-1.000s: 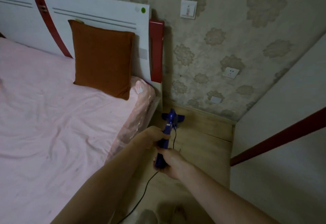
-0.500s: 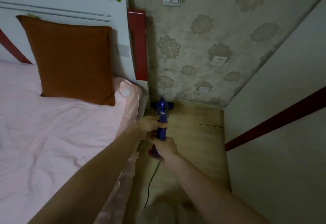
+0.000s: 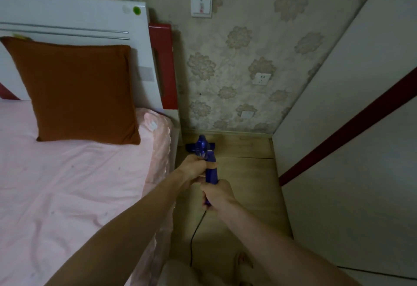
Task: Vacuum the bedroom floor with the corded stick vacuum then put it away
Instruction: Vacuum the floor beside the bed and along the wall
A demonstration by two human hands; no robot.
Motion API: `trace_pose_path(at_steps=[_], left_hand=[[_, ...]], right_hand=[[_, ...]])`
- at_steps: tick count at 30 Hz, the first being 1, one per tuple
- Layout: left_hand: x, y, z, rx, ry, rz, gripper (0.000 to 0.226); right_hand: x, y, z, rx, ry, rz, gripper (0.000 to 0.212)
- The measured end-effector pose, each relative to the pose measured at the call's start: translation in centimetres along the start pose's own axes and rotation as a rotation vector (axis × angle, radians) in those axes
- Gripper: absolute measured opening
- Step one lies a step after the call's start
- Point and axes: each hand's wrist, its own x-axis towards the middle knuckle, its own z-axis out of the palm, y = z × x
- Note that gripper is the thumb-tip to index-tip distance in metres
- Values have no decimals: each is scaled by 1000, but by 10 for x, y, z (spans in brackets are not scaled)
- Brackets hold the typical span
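A blue corded stick vacuum (image 3: 206,150) stands in the narrow strip of wooden floor (image 3: 246,173) between the bed and the wardrobe. Its floor head lies close to the back wall's skirting. My left hand (image 3: 194,168) grips the blue shaft higher up. Just below it, my right hand (image 3: 216,194) grips the lower end of the handle. The black power cord (image 3: 194,238) hangs from the handle and trails toward my feet.
The bed (image 3: 79,184) with a pink sheet and a brown pillow (image 3: 79,91) fills the left side. A white wardrobe (image 3: 349,150) with a dark red stripe walls in the right. A wall socket (image 3: 261,78) and a light switch (image 3: 201,4) are on the patterned wall. My bare foot (image 3: 243,261) shows at the bottom.
The vacuum head has moved forward to near the back wall. My view has shifted closer to the corner, and both hands keep their grip on the shaft.
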Motion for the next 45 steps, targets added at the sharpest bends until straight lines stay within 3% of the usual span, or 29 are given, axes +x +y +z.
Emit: trace_pose_path(at_steps=[8, 14, 18, 24, 33, 37, 42, 45], left_hand=[[25, 7, -26, -27, -26, -50, 18], [37, 22, -46, -61, -44, -9, 3], [39, 18, -31, -65, -67, -14, 16], [31, 17, 25, 28, -93, 12, 31], [9, 27, 62, 85, -189, 6, 32], [23, 25, 63, 81, -177, 13, 34], [49, 21, 62, 32, -150, -57, 30], [60, 25, 68, 38, -193, -54, 28]], right_hand=[[28, -5, 31, 138, -40, -1, 13], [44, -29, 46, 101, -70, -27, 28], [36, -25, 26, 1, -25, -19, 6], [13, -13, -29, -62, 120, -81, 8], [-9, -4, -64, 28, 162, -66, 10], [4, -3, -64, 36, 145, -78, 2], [31, -4, -64, -37, 119, -50, 25], [44, -7, -74, -54, 110, -33, 22]])
